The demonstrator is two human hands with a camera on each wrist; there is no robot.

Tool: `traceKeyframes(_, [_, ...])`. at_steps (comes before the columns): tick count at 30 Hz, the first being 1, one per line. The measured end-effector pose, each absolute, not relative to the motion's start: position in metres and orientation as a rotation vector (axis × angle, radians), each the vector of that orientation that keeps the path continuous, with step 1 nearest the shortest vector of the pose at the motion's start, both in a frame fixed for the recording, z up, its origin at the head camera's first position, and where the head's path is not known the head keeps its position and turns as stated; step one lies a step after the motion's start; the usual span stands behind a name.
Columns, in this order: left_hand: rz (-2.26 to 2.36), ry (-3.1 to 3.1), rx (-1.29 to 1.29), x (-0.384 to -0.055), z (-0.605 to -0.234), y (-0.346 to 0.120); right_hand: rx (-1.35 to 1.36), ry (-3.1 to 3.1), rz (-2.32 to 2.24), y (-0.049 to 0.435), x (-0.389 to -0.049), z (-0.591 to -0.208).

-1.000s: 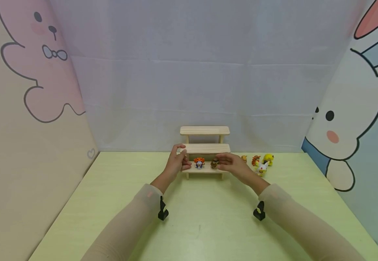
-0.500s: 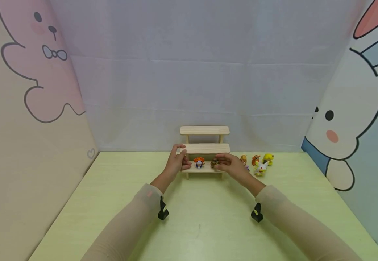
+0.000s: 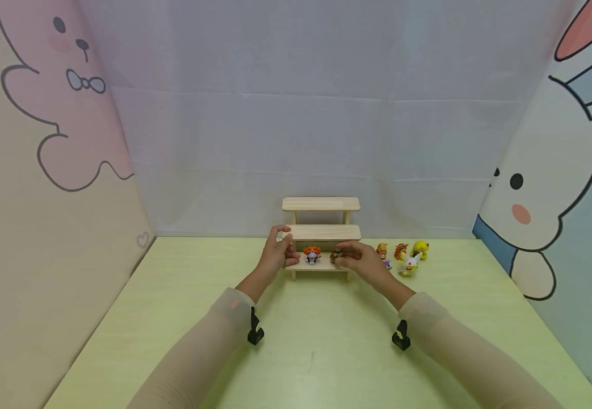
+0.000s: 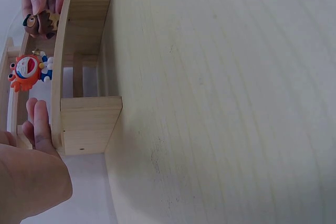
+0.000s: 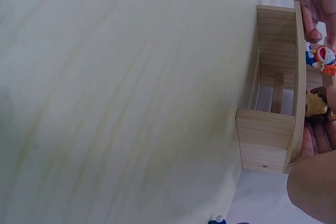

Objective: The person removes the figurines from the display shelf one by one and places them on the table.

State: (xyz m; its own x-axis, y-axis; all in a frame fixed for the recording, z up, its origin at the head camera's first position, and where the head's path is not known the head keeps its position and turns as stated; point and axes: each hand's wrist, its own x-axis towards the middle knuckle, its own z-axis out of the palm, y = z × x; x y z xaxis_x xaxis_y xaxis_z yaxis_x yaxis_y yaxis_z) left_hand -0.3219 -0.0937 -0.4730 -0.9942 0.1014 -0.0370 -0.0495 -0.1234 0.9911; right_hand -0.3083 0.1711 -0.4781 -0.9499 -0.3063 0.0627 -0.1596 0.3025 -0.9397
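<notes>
A small three-tier wooden display stand (image 3: 321,232) stands at the table's back edge. My left hand (image 3: 275,254) grips its left end, fingers around the lower and middle tiers. On the lowest tier stands an orange, white and blue figurine (image 3: 312,255) with an open red mouth, which neither hand touches. Right of it is a brown figurine (image 3: 336,256), also on the lowest tier. My right hand (image 3: 367,262) pinches this brown one from the right. The left wrist view shows the thumb against the brown figurine (image 4: 46,23); part of it is hidden by the fingers.
Right of the stand, several more figurines stand or lie on the table: a yellow one (image 3: 420,249), a white and yellow one (image 3: 409,264), an orange striped one (image 3: 401,251) and a tan one (image 3: 381,250). A pale curtain (image 3: 224,142) hangs behind.
My right hand has shifted slightly to the left with its fingers still at the brown figurine, uncovering more of the figurines on the right. My left hand has stayed put.
</notes>
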Motion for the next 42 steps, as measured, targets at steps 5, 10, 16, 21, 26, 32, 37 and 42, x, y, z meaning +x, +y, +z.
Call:
traceKeyframes(5, [2.279, 2.020, 0.060, -0.323, -0.474, -0.094, -0.433, 2.435, -1.727, 0.172, -0.305, -0.476])
traceKeyframes(10, [2.274, 2.026, 0.062, -0.322, -0.474, -0.093, -0.421, 2.438, -1.720, 0.172, -0.303, -0.473])
traceKeyframes(16, [2.271, 2.032, 0.056, -0.322, -0.472, -0.093, -0.385, 2.419, -1.708, 0.174, -0.302, -0.470])
traceKeyframes(21, [2.279, 2.014, 0.043, -0.321, -0.472, -0.093, -0.376, 2.413, -1.678, 0.178, -0.300, -0.467])
traceKeyframes(26, [2.285, 2.005, 0.044, -0.321, -0.472, -0.093, -0.373, 2.421, -1.648, 0.185, -0.298, -0.463])
traceKeyframes(32, [2.280, 2.007, 0.046, -0.322, -0.473, -0.093, -0.415, 2.445, -1.632, 0.199, -0.297, -0.462])
traceKeyframes(37, [2.275, 2.013, 0.039, -0.322, -0.474, -0.093, -0.408, 2.470, -1.618, 0.214, -0.294, -0.459])
traceKeyframes(42, [2.274, 2.018, 0.045, -0.322, -0.474, -0.093, -0.414, 2.483, -1.598, 0.230, -0.293, -0.455])
